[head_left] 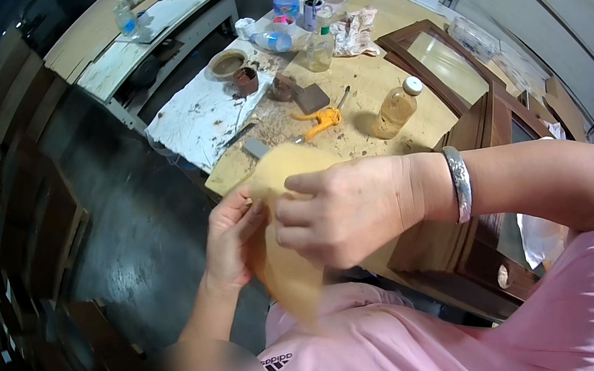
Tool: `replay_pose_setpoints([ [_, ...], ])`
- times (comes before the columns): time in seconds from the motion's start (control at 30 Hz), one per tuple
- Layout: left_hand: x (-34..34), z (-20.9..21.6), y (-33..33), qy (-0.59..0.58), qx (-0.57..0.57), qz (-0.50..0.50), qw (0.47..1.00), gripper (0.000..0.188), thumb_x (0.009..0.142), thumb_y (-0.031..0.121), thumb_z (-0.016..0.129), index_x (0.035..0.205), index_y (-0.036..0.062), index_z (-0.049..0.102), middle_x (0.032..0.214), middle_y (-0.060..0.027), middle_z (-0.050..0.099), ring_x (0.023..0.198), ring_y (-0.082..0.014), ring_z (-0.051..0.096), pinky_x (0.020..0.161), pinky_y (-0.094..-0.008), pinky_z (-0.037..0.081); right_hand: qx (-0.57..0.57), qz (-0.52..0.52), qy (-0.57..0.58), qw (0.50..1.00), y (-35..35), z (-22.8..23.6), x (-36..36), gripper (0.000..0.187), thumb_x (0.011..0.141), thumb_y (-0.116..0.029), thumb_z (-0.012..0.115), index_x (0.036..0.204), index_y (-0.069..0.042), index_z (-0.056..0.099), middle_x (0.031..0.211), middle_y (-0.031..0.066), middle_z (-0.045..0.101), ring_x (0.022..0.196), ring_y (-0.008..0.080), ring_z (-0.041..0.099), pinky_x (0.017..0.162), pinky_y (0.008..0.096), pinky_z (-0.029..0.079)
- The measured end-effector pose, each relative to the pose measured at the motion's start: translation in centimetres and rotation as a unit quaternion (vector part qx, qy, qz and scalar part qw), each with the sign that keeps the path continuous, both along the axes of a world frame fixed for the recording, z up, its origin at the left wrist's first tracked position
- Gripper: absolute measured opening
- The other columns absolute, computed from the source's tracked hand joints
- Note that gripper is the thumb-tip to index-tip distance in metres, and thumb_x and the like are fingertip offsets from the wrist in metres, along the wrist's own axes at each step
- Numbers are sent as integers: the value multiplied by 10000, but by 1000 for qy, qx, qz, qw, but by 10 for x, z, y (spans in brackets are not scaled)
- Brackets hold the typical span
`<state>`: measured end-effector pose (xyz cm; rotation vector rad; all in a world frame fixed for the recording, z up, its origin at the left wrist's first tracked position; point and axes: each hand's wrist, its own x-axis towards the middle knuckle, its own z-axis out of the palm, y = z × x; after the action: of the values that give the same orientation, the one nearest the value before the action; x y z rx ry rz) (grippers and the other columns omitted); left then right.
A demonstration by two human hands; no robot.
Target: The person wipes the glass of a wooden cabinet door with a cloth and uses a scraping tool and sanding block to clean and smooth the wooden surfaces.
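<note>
Tan sheet: a thin, flexible piece (290, 258) is held up over the near edge of the table (367, 86); whether it is sandpaper or cloth is hard to tell.
Left hand: the left hand (231, 237) pinches the sheet's left edge, fingers closed on it.
Right hand: the right hand (342, 213) grips the sheet from the front and hides its middle; a silver bangle (459, 183) circles the wrist.
Cut off: the sheet's lower tip blends into the pink shirt (421, 346).
Table: dusty plywood with an amber bottle (396, 107) mid-table, an orange-handled tool (321, 122), and dark wooden frames (442, 64) along the right edge.
Room: grey concrete floor (138, 229), a second workbench (149, 21) beyond.
</note>
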<state>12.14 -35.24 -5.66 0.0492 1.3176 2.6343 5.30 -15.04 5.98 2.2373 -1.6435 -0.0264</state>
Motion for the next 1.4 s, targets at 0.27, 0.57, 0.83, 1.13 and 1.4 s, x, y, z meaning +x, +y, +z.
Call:
replay_pose_setpoints([
  [0.27, -155, -60, -141, 26, -246, -2, 969, 110, 985, 42, 569, 1041, 2, 654, 982, -74, 715, 819, -80, 659, 725, -234, 521, 8, -205, -1, 979, -38, -29, -102, 155, 716, -177, 637, 841, -95, 596, 859, 26, 521, 856, 176, 568, 694, 306, 497],
  [0.57, -317, -174, -259, 17, -406, -8, 914, 80, 946, -10, 549, 962, -23, 626, 887, -15, 673, 791, -64, 595, 710, -244, 458, -123, -481, -262, 827, -121, -139, -266, 446, 704, -69, 720, 1127, -18, 590, 1116, 134, 572, 1114, 336, 549, 932, 427, 476],
  [0.83, -354, -195, -276, 67, -615, -46, 784, 107, 894, 74, 610, 893, -29, 583, 739, -162, 630, 704, -233, 619, 656, -361, 452, -70, -667, -230, 706, -164, -225, -330, 920, 602, -307, 904, 1364, -29, 471, 1248, 175, 557, 1229, 339, 508, 1029, 458, 415],
  [1.13, -362, -150, -250, 87, -706, -49, 701, 136, 890, 142, 614, 926, 11, 613, 872, -240, 661, 897, -448, 626, 746, -514, 470, -72, -686, -273, 670, -172, -258, -354, 597, 598, -249, 852, 1084, -14, 596, 1113, 162, 603, 1123, 328, 575, 974, 453, 461],
  [1.4, -374, -152, -233, 116, -720, -73, 680, 144, 889, 160, 619, 938, 26, 635, 886, -235, 672, 905, -437, 636, 769, -523, 482, -162, -656, -352, 648, -155, -238, -365, 492, 614, -251, 825, 993, 1, 638, 1053, 190, 608, 1054, 366, 588, 939, 427, 499],
])
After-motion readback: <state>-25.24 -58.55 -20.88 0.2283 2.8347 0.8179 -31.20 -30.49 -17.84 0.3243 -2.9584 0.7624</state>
